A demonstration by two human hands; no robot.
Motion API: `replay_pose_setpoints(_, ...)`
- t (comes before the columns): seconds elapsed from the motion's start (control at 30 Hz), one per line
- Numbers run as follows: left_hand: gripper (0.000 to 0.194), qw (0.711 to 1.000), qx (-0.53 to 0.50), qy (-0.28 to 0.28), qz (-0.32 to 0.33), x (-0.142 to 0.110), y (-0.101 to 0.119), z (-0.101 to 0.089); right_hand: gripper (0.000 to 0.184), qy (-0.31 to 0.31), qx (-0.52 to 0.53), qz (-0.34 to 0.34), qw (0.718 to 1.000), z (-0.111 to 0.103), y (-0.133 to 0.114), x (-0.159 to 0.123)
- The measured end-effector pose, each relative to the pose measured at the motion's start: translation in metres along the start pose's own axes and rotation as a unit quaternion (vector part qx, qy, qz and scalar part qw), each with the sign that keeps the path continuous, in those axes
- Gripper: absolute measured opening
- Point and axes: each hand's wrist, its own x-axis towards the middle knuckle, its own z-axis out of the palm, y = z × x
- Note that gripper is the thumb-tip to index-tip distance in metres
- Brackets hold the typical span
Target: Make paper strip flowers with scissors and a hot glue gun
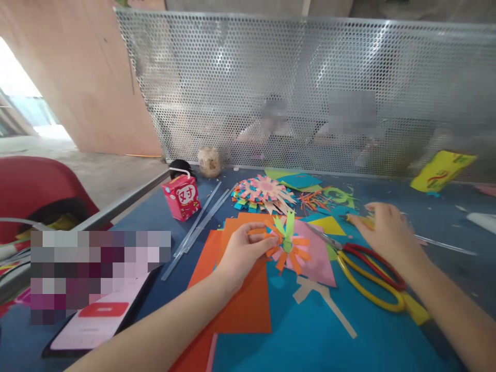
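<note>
My left hand (pixel 244 253) pinches the edge of a layered paper flower (pixel 287 246) with orange and pink petal strips, a green centre and light green strips on top. To its right, my right hand (pixel 387 230) is closed around what looks like a yellow glue gun (pixel 360 219), mostly hidden by the fingers. Its narrow tip points left, and a clear stick (pixel 445 245) extends behind the hand. Scissors (pixel 372 279) with red and yellow handles lie between the hands, blades towards the flower. Beneath the flower is a pink paper sheet (pixel 320 258).
Orange sheets (pixel 244 299) and a blue sheet (pixel 290 341) cover the front. Behind lie finished paper flowers (pixel 263 188) and paper scraps (pixel 315 201). Clear sticks (pixel 201 222), a red drink carton (pixel 182 197) and a phone (pixel 101 315) are left. A perforated metal panel (pixel 232 77) borders the table.
</note>
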Motion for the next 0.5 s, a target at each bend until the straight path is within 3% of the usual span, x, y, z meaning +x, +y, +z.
replay_pose_setpoints(0.07, 0.041, 1.0, -0.009, -0.004, 0.0, 0.0, -0.001, 0.0, 0.039, 0.005, 0.052, -0.113, 0.992, -0.009, -0.03, -0.004)
replay_pose_setpoints(0.13, 0.042, 1.0, -0.016, -0.008, 0.0, 0.0, -0.002, 0.001, 0.041, 0.051, 0.113, -0.334, 0.934, -0.019, -0.061, -0.012)
replay_pose_setpoints(0.23, 0.042, 1.0, -0.026, -0.007, -0.005, 0.0, -0.004, 0.003, 0.03, 0.143, 0.117, -0.484, 0.855, -0.03, -0.094, -0.027)
replay_pose_setpoints(0.33, 0.042, 0.999, -0.03, -0.013, -0.008, 0.0, -0.008, 0.004, 0.015, 0.145, 0.074, -0.49, 0.856, -0.033, -0.105, -0.034)
replay_pose_setpoints(0.5, 0.046, 0.999, -0.029, -0.031, 0.008, -0.003, -0.005, 0.007, 0.026, 0.134, 0.104, -0.443, 0.88, -0.03, -0.094, -0.033)
